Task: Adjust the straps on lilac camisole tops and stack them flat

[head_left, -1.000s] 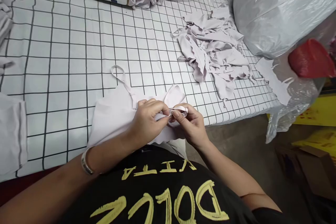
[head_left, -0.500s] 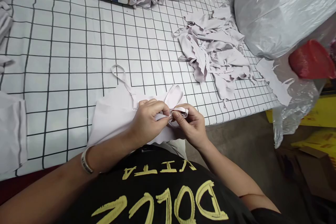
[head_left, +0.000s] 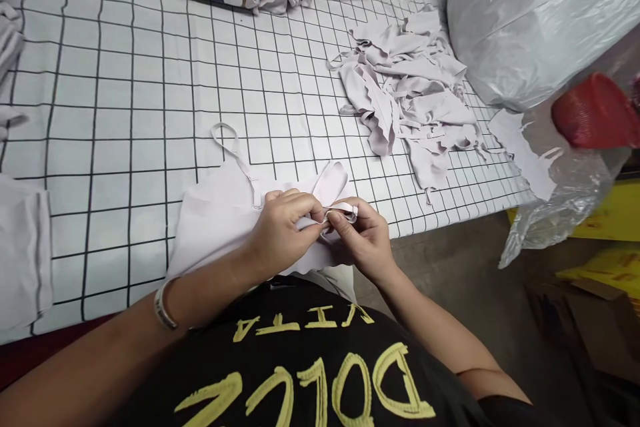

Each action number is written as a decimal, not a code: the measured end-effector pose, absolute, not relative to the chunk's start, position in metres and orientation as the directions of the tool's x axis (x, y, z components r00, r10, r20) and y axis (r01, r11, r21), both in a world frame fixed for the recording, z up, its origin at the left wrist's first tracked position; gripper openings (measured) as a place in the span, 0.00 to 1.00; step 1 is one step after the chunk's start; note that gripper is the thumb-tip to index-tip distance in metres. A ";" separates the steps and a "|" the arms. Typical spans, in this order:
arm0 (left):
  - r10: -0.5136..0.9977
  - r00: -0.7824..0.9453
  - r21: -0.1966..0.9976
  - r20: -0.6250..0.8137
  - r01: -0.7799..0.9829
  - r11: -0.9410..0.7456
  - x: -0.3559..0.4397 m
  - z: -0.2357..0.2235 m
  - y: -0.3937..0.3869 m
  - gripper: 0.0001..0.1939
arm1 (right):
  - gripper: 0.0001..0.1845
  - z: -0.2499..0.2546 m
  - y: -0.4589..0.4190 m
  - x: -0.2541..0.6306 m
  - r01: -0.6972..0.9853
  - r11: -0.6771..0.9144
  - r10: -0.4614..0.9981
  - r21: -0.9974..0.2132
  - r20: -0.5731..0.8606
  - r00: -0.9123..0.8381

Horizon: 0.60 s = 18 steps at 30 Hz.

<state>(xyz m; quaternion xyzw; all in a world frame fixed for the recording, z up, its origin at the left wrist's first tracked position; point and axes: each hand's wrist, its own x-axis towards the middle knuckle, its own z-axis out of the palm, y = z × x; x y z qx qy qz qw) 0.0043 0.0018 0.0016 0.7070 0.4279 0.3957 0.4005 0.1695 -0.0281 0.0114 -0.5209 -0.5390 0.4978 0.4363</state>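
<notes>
Pinching a thin strap (head_left: 346, 206) with thumb and forefinger, the right hand (head_left: 369, 239) meets the left hand (head_left: 284, 230), whose fingers are closed on the pale garment (head_left: 207, 227), though the exact hold is unclear. The garment spreads beneath and left of the fingers; a cloth heap (head_left: 425, 97) lies beyond them, rightward.

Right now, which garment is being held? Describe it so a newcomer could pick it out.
Find the grid-patterned tablecloth and go to its near edge, where the left hand and right hand meet. Both pinch the pale garment there. Unlike the crumpled pile farther right, it lies spread out, with one loose strap looping away from the person.
</notes>
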 end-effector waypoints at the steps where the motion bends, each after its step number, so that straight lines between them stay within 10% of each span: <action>1: 0.922 0.323 0.907 0.212 0.287 -0.309 0.004 0.001 0.002 0.08 | 0.13 0.012 -0.028 0.170 0.130 -0.034 0.996 -0.991 -0.045 -0.082; 18: 0.918 0.358 0.927 0.171 0.257 -0.273 0.004 -0.001 0.001 0.08 | 0.14 0.018 -0.016 0.184 0.238 -0.022 0.978 -0.971 -0.071 -0.198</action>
